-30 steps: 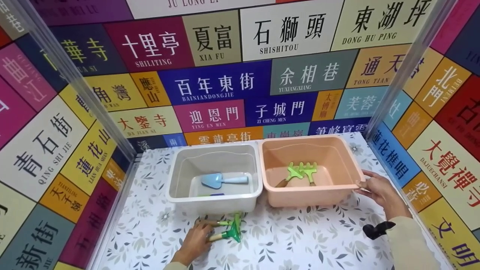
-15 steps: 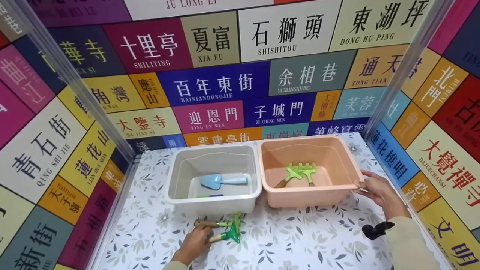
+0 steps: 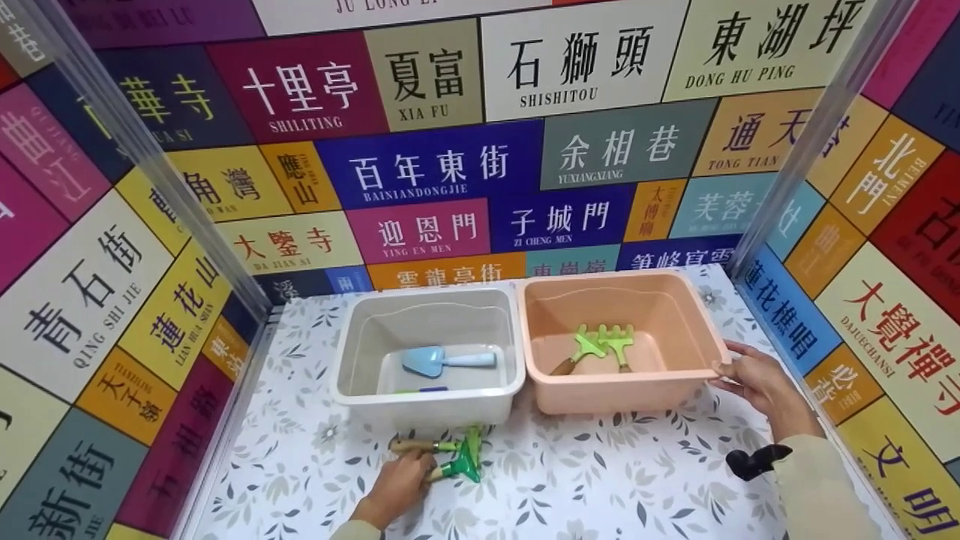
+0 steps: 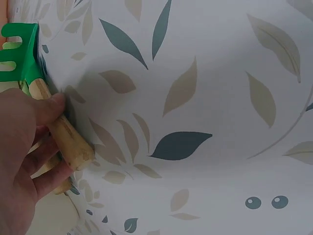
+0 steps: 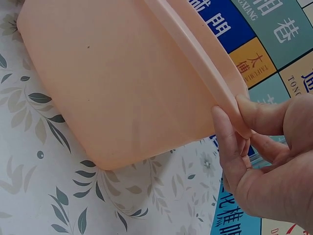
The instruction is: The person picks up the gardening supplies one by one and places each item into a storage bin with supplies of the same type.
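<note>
My left hand [image 3: 399, 480] grips the wooden handle of a dark green toy rake [image 3: 468, 460], low over the table in front of the grey-white tub. In the left wrist view, the thumb and fingers close around that handle [image 4: 73, 142], below the green tines. Just behind it lies a lighter green garden tool [image 3: 474, 437] with a brown handle, its head partly overlapped by the rake. At the right corner of the peach tub [image 3: 619, 396], my right hand [image 3: 761, 381] pinches the rim, thumb on one side and fingertips on the other in the right wrist view.
Inside the grey-white tub [image 3: 435, 411] lie a light blue trowel [image 3: 426, 361] and a green-and-purple item [image 3: 421, 390] mostly hidden by the front wall. The peach tub beside it holds green hand forks [image 3: 591, 343] with brown handles. Sign-patterned walls enclose the leaf-print table [image 3: 585, 480].
My left hand has shifted slightly right along the rake's handle, and the lighter tool's brown handle shows more fully. My right hand and both tubs stay put.
</note>
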Demonstrator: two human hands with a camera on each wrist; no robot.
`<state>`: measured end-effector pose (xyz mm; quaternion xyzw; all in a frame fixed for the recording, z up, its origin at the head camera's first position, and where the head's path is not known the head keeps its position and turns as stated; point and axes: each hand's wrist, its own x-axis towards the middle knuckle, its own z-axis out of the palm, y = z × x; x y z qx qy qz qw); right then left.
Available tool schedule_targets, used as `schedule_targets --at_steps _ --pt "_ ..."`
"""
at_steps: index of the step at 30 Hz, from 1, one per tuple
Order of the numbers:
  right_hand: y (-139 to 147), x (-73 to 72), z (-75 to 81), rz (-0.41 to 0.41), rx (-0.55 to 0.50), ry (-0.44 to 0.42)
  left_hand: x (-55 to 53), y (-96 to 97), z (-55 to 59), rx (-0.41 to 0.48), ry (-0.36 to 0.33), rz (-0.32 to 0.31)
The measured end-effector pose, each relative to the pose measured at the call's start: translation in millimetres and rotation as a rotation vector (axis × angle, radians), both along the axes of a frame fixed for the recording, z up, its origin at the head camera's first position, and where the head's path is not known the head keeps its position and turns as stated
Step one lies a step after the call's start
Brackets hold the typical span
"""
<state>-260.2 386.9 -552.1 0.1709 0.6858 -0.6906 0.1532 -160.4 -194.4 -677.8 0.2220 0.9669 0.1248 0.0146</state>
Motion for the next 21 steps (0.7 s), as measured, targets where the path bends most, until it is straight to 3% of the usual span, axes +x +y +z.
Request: schedule_targets --at_steps 4,11,16,21 --pt "0.6 0.4 0.0 -0.002 -0.025 0.002 -0.2 0.6 1.2 -0.017 0.118 -0.035" --pt "-0.2 0.4 0.5 0.002 -0.023 0.0 -1.4 3.5 6.8 -0.04 0.18 -0.048" --pt "0.3 0.5 -0.2 -0.004 -0.022 0.0 -3.4 4.4 12.4 -0.03 0.158 -0.037" --pt "1.1 -0.2 -1.3 -0.001 -0.034 0.004 -5.4 3.4 22.9 -0.018 0.029 -0.042"
